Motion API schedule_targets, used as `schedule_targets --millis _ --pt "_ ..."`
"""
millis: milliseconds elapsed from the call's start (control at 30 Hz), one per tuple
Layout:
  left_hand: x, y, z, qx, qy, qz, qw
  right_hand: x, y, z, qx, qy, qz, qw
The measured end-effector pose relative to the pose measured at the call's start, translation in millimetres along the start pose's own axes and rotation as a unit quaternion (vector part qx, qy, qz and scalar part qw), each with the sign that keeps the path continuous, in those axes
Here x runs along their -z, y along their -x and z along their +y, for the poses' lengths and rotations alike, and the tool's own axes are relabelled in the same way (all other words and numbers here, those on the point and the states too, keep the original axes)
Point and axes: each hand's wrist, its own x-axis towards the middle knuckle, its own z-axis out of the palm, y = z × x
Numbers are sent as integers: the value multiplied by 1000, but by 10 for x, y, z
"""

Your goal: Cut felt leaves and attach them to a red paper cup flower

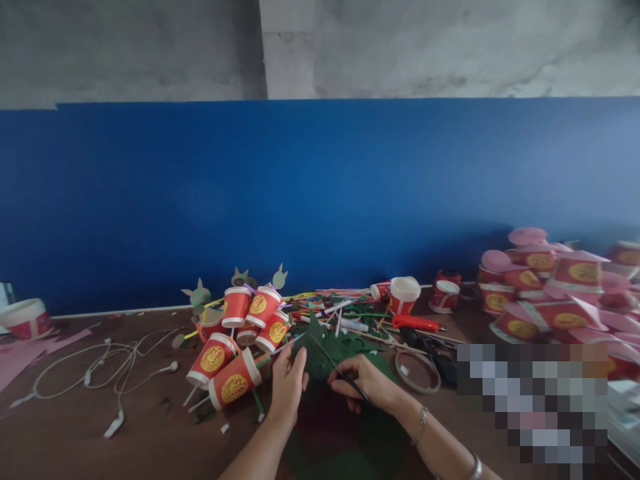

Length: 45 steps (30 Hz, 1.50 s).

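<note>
My left hand pinches the left edge of a dark green sheet of paper, which stands up to a pointed corner. Black-handled scissors are gripped in my right hand, their blades slanting up and left across the green paper. Left of my left hand lies a cluster of red paper cups with gold emblems, sticks and small green animal-head cut-outs. More dark green paper spreads below and behind both hands.
Behind my hands lies a heap of green scraps, sticks and markers. A red-handled screwdriver, a tape roll and a white cup sit to the right. Pink-topped red cups pile up farther right. White earphones lie left.
</note>
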Motion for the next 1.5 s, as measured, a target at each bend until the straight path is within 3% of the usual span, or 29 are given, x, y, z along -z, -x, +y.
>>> schedule_targets --millis 467,833,1167,1500 --pt "25 28 20 65 -33 23 997 21 6 -12 5 46 3 999" --pt "64 17 -23 22 -70 -73 995 21 -4 20 6 33 1 999" --pt "47 44 -12 66 -65 -41 995 19 -15 -21 2 7 26 1000" --pt "-14 68 -5 -2 -91 -159 983 -100 -21 -110 34 -90 111 989"
